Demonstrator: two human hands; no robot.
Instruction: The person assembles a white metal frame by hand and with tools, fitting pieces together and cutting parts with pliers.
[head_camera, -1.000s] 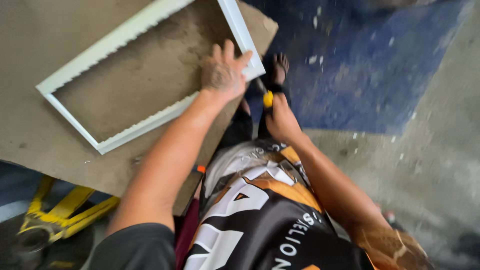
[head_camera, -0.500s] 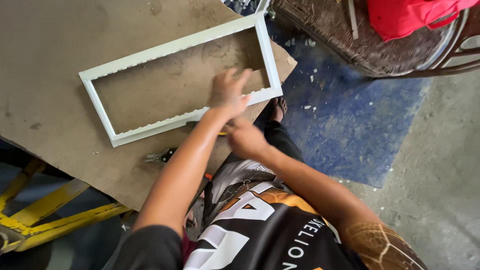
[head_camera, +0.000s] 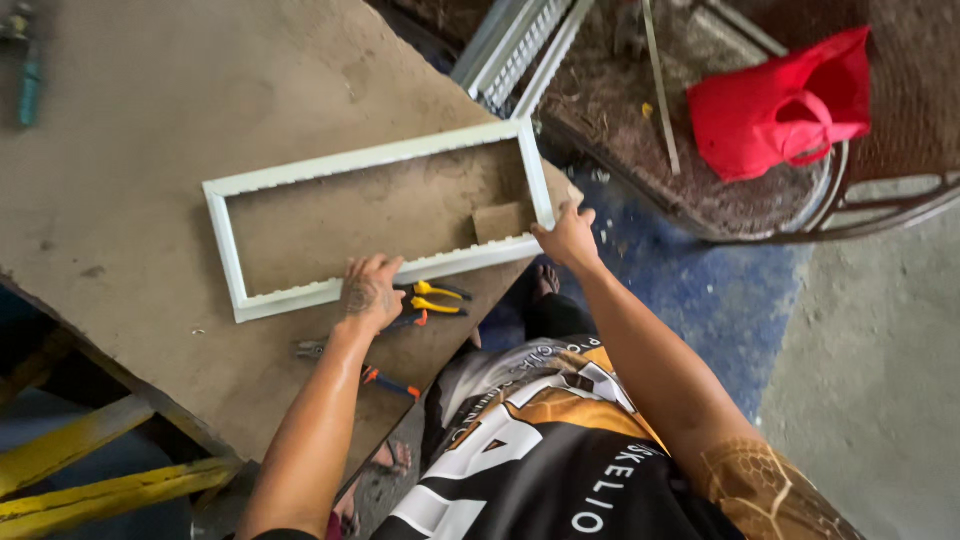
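While the right hand (head_camera: 568, 238) pinches the near right corner of the pale green rectangular metal frame (head_camera: 380, 160), thumb on top and fingers curled under the edge, its grip is clenched on that frame for sure. The left hand (head_camera: 368, 296) rests on the frame's near long rail, fingers bent over it. Can't tell if that grip actually closes on the rail or just presses it down, the knuckles hide it.

The frame lies flat on the dusty brown board tabletop (head_camera: 150, 150), near the front edge, with its right end almost at the tabletop's corner. A small brown cardboard scrap (head_camera: 498, 221) sits inside the frame at the right end.

Just beside the left hand, on the near side, lie yellow-handled pliers (head_camera: 435, 297), touching or almost touching the fingers. A second tool with orange and blue handles (head_camera: 385, 381) lies closer to the tabletop's edge, next to the forearm.

Further out: a pale slatted metal grille (head_camera: 520, 45) leans off the far corner, a red cloth bag (head_camera: 785, 105) sits on a round rusty metal rack (head_camera: 880, 200), and a yellow metal stand (head_camera: 100, 480) shows under the tabletop. The floor (head_camera: 880, 380) is grey concrete with a blue patch.
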